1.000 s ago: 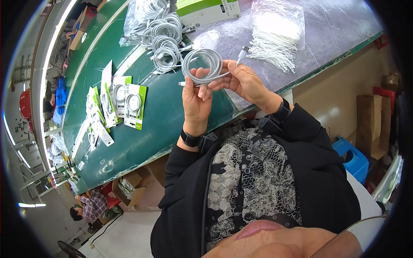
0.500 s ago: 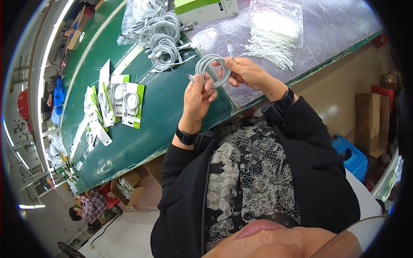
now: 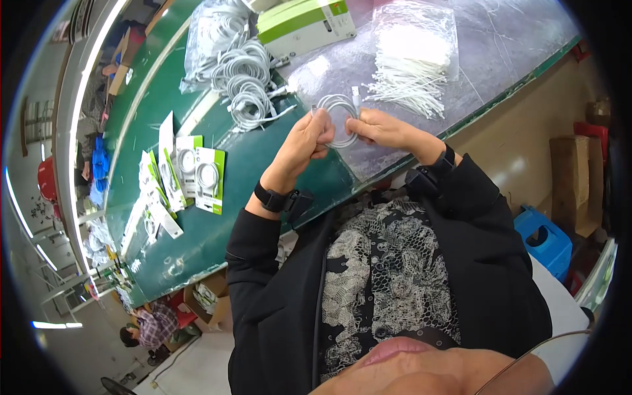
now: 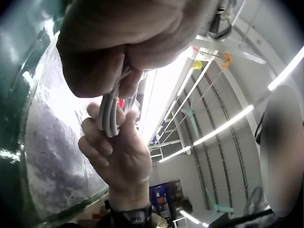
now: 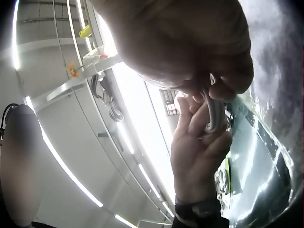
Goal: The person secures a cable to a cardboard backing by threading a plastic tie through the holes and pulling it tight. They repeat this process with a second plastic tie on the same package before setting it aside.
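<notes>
Item: one pale grey cable coil [image 3: 337, 100], hanging between two hands above the table [image 3: 224, 230], just inward of its near edge.

Left hand [image 3: 308, 139]: curling its fingers and gripping the coil's left side. Right hand [image 3: 388, 128]: pinching the right side, a plug [image 3: 356, 95] standing up beside it. The facing grips are presumably gathering the loops so they are not springing apart. A thin white strand is showing between the left fingers in the left wrist view; tie or cable, cannot tell.

Stock, toward the far edge: loose coils [image 3: 247, 72] lying heaped beside a green-and-white box [image 3: 306, 29]; right of these, a clear bag spilling white ties [image 3: 415, 99], its mouth facing the person, probably for easy reach. Toward the left end: carded cables [image 3: 209, 178] lying overlapped, perhaps set aside for elbow room.

Surface: glossy green, a scratched grey sheet [image 3: 507, 39] covering the right part.

Room: second person [image 3: 155, 326] sitting beyond the left end; blue stool [image 3: 545, 243] standing off the near edge, right; light tubes [image 5: 71, 171] running overhead.
</notes>
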`<state>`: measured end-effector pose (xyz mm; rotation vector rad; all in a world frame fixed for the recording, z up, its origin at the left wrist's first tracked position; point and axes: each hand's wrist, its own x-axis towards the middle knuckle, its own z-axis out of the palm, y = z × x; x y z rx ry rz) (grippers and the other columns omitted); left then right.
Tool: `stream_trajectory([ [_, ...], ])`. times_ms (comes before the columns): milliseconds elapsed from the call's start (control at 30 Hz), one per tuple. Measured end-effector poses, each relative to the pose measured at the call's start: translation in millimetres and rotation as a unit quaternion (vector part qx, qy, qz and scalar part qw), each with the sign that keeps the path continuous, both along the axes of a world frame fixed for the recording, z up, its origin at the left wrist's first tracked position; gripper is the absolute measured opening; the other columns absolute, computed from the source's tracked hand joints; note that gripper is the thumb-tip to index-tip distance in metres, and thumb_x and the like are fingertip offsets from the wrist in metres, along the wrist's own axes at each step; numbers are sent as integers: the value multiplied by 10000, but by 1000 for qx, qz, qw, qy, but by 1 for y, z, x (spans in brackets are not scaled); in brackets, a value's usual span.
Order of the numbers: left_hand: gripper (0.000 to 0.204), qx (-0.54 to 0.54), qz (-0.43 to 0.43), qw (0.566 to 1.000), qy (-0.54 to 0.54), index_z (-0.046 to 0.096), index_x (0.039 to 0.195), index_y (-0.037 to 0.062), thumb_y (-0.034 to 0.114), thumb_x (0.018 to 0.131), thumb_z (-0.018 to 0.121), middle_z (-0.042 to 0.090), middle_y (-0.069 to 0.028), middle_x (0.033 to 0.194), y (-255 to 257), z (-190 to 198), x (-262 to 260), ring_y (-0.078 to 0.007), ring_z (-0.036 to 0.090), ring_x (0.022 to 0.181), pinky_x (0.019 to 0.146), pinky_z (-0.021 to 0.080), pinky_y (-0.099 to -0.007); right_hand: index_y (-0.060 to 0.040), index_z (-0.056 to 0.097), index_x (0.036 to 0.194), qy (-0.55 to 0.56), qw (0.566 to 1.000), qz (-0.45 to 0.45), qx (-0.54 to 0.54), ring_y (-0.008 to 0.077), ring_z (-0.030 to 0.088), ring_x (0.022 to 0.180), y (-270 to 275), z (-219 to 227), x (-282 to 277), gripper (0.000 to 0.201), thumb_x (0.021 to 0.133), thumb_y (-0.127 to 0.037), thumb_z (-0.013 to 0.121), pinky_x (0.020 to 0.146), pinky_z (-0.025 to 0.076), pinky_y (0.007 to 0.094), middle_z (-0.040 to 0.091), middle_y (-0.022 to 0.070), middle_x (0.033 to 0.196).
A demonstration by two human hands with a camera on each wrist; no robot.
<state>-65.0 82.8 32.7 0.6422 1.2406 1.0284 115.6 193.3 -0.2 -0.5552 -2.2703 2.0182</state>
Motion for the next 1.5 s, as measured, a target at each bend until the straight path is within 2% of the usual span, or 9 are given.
stream_trajectory([
  [33,343,-11,-19,999,-24,416,824,110,384,1018,349,344,44,641,6,4,-2,-50,239,492,431,257,-206,-32,543,1040,3,1000,-7,0,72,499,602,4,-1,2,317,989,-336,467,553,407,219,509,-14,761],
  [133,347,-20,-38,997,-63,424,819,103,379,1018,355,363,33,647,18,7,2,-54,252,493,441,274,-209,-23,546,1060,71,977,-108,-172,78,519,626,6,-1,15,331,990,-336,466,587,431,217,521,-1,799],
  [300,363,54,-38,994,-89,464,911,75,408,1009,358,458,-17,697,30,-3,12,-52,279,488,453,292,-208,-14,539,1087,115,961,-170,-186,85,548,659,2,4,23,287,977,-277,509,608,463,219,537,19,849],
  [367,376,83,-34,992,-89,476,952,68,422,1004,363,491,-34,719,28,-6,16,-50,285,487,456,294,-206,-18,525,1067,150,940,-257,-166,94,572,683,-3,0,21,237,963,-230,539,614,484,226,546,30,875],
  [533,399,110,59,989,-85,511,968,43,388,1022,317,615,-102,882,24,-5,27,-62,323,492,489,352,-217,-38,487,1022,172,906,-347,-170,112,604,692,-11,-3,20,182,935,-163,585,604,509,240,563,43,893],
  [700,403,128,76,978,-145,517,992,41,391,1020,318,627,-113,920,18,-13,22,-65,322,489,499,363,-226,-49,456,991,178,912,-348,-124,128,608,656,-15,-1,19,179,946,-183,567,595,515,250,567,42,861],
  [800,406,130,70,973,-176,519,998,41,394,1019,321,624,-115,912,17,-15,18,-66,321,489,502,366,-230,-60,446,989,260,871,-338,-245,132,605,635,-18,-2,17,157,959,-182,540,577,506,248,566,41,811],
  [1233,429,101,50,981,-160,525,1029,21,401,1017,326,600,-121,826,12,-6,28,-68,297,485,499,356,-231,-80,430,929,218,904,-261,-259,79,480,524,-10,-3,29,142,966,-181,522,463,425,220,512,17,743],
  [1500,433,67,44,984,-159,500,990,37,435,1008,330,459,-37,700,12,-10,27,-68,292,508,498,340,-232,-20,507,1136,192,922,-307,-136,54,487,512,-8,1,22,325,976,-303,503,418,392,207,522,25,751],
])
